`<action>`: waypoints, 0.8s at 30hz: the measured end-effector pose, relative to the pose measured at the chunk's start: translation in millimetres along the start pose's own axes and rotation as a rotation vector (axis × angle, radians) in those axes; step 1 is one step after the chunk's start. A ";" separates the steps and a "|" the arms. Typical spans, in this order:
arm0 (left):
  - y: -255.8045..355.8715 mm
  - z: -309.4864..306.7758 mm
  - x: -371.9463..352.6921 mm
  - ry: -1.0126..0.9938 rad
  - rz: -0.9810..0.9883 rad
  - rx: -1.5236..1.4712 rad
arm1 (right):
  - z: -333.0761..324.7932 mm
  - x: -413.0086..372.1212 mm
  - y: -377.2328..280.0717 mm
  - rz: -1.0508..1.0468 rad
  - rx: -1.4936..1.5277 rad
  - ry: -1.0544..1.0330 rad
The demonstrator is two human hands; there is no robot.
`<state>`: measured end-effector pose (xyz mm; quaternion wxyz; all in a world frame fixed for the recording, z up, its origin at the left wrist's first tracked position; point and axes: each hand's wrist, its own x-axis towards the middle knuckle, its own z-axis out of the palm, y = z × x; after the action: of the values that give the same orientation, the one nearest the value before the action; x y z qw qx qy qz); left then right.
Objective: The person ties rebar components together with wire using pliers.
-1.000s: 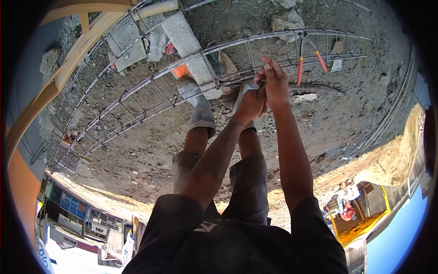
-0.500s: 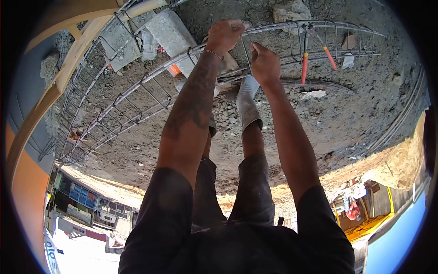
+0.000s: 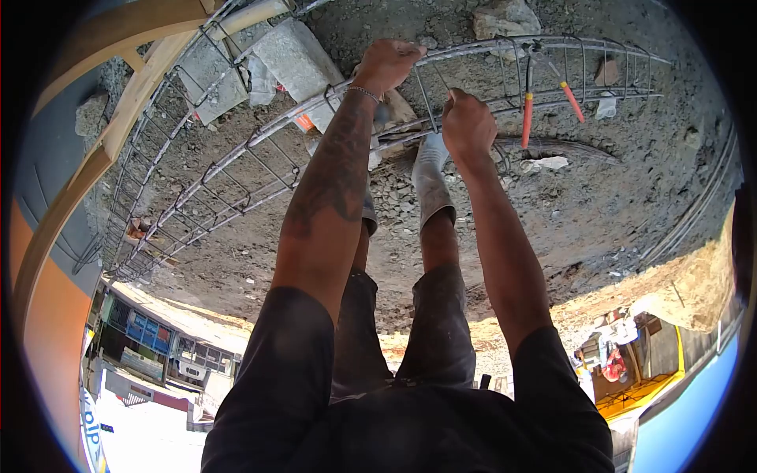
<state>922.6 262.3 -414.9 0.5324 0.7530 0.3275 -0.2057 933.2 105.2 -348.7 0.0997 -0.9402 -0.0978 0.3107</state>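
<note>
A long rebar cage [image 3: 272,130] with square stirrups curves across the ground in front of me. My left hand [image 3: 386,65] is closed around its upper bar, a thin bracelet at the wrist. Just right of a stirrup [image 3: 426,98], my right hand [image 3: 468,126] is pinched shut at a thin wire [image 3: 441,77] running up towards the upper bar; its far end is hard to make out. To the right, pincers [image 3: 527,118] with red and yellow handles hang by their head from the upper bar. A boot [image 3: 430,162] stands below the cage.
Concrete blocks [image 3: 296,59] lie behind the cage, with a large stone [image 3: 506,19] farther right. Wooden framing [image 3: 118,130] rises at the left. A bundle of thin wires [image 3: 568,147] and a white scrap [image 3: 546,163] rest on the rubble. Long rods [image 3: 694,209] lie far right.
My right hand has drawn down and slightly right, away from the upper bar, exposing the thin wire at its fingertips. My left hand stays on the bar.
</note>
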 end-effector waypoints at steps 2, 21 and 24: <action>1.0 -1.6 3.9 -0.036 -0.023 -0.036 | 12.4 5.3 -2.3 -0.063 0.043 0.042; -5.3 -23.7 -41.6 -0.023 0.466 -0.050 | 39.4 46.2 0.7 0.092 0.986 -0.221; -8.7 -21.3 -37.5 -0.019 0.409 -0.037 | 30.8 50.5 -6.3 0.153 0.865 -0.216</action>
<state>889.2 273.9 -388.7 0.5798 0.7920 0.1666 -0.0943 953.7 127.5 -399.9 0.4494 -0.7790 0.1007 0.4256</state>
